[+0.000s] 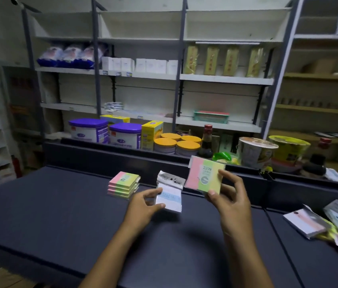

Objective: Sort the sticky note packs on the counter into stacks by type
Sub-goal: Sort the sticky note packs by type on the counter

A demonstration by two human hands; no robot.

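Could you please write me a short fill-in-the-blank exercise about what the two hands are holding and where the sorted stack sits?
1. The right hand holds a pack striped pink, green and ____.
2. The white and blue pack is in the ____ hand's grip.
3. The neat stack of striped packs lies on the dark counter to the ____ of both hands.

Missing words: yellow; left; left

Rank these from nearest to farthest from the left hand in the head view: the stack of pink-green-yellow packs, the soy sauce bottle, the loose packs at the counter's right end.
1. Stack of pink-green-yellow packs, just left of and beyond the left hand.
2. Soy sauce bottle, behind the counter, to the right.
3. Loose packs, far right.
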